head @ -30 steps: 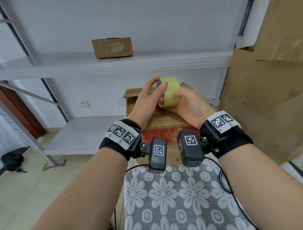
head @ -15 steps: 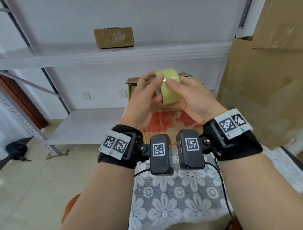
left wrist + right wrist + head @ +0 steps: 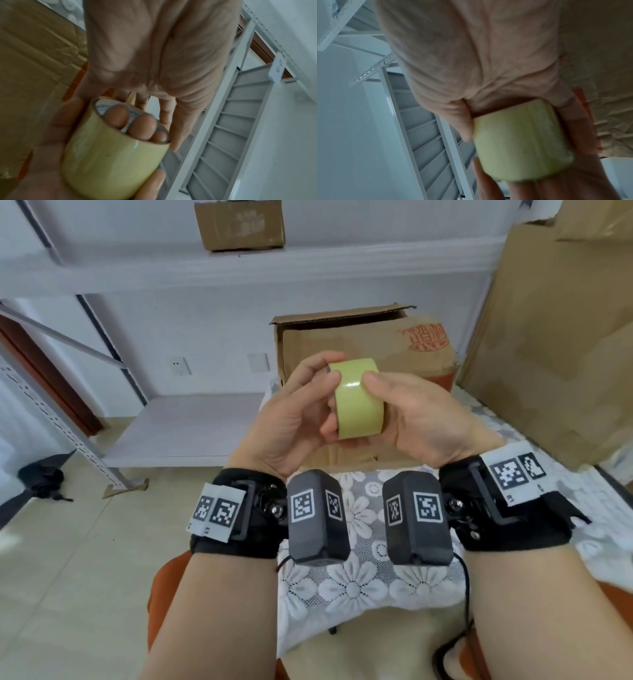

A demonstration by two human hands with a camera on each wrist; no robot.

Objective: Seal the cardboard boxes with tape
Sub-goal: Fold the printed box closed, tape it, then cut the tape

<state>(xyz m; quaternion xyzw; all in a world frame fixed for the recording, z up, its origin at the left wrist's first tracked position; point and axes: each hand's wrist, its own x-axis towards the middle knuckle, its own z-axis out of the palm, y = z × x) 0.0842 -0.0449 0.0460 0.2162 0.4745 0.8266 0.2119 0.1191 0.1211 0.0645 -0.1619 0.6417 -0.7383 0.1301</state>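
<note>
Sitting nearest, at the bottom of the head view, on a white floral cloth covering the near table end. Just beyond, holding a yellow-green tape roll in the air between both hands. Grasping the roll with the right hand, thumb pressing on the outer band and three fingers poking through the core. Curling the left hand around the left side of the roll, thumb tip touching its top edge. Standing farther on the cloth, behind the roll, a cardboard box with its far flap raised, not yet sealed. Leaning at the right, large flat cardboard sheets. Resting farthest, on a white shelf, a small carton.
</note>
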